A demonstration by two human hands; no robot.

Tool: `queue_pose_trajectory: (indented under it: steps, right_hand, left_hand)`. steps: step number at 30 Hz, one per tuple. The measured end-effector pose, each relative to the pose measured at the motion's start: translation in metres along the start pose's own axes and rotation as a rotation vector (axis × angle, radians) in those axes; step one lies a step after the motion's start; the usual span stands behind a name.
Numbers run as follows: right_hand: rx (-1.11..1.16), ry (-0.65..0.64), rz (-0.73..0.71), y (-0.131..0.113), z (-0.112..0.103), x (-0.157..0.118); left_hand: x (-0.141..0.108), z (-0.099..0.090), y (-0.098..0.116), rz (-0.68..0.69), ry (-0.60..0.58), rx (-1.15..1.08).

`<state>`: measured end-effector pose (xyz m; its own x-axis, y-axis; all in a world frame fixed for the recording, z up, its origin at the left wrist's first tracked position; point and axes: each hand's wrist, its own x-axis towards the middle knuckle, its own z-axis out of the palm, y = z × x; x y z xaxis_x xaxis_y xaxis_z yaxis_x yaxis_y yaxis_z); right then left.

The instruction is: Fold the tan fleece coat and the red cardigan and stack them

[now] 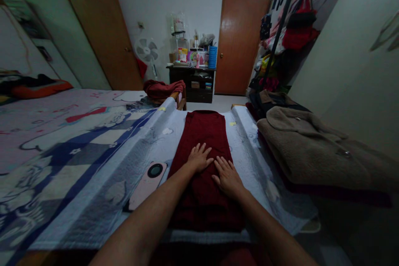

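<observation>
A dark red garment [205, 131], folded into a long narrow shape, lies flat on a pale blue cloth [174, 129] in front of me. My left hand [199, 158] rests palm down on its middle with the fingers spread. Just to the right, my right hand [227, 176] also lies flat on the fabric, fingers apart. Neither hand grips anything. A pink phone [145, 189] with a round dark camera ring lies on the blue cloth, left of the garment and beside my left forearm.
At right sits a pile of folded clothes with a brown fleece coat [299, 149] on top. A patterned bed [93, 141] spreads out at left. Reddish cloth [163, 88] lies at the bed's far corner. A fan [147, 52] and a dark cabinet [191, 85] stand at the back.
</observation>
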<state>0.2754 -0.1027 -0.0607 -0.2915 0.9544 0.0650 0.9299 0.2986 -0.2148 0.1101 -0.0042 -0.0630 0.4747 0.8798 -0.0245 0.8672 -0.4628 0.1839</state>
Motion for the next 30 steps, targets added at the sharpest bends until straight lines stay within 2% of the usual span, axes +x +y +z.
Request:
queue_pose_trajectory:
  steps: [4, 7, 12, 16, 20, 23, 27, 30]
  right_hand:
    - [-0.007, -0.030, 0.051, 0.003, -0.007, -0.015]
    - [-0.007, -0.055, 0.089, 0.001, -0.015, -0.027]
    - [0.072, -0.021, -0.008, -0.017, -0.022, -0.038]
    - [0.119, -0.031, -0.098, -0.028, -0.006, -0.044]
    - [0.085, -0.005, -0.096, -0.029, 0.006, -0.047]
    - [0.109, 0.013, -0.089, -0.031, 0.001, -0.050]
    - [0.263, 0.099, -0.166, -0.044, -0.014, -0.056]
    - [0.309, 0.073, -0.220, -0.056, -0.015, -0.061]
  left_hand:
    - [-0.003, 0.000, 0.002, 0.012, 0.074, 0.018]
    - [-0.015, -0.007, 0.006, 0.035, 0.073, 0.010]
    - [-0.065, -0.021, 0.009, 0.176, -0.055, -0.091]
    - [-0.110, -0.019, 0.005, 0.233, -0.129, -0.136]
    - [-0.128, -0.008, 0.001, 0.234, -0.040, -0.083]
    - [-0.130, -0.006, 0.002, 0.228, 0.017, -0.079]
    - [-0.143, -0.017, 0.006, 0.233, 0.079, -0.241]
    - [-0.160, -0.027, 0.008, 0.315, 0.069, -0.380]
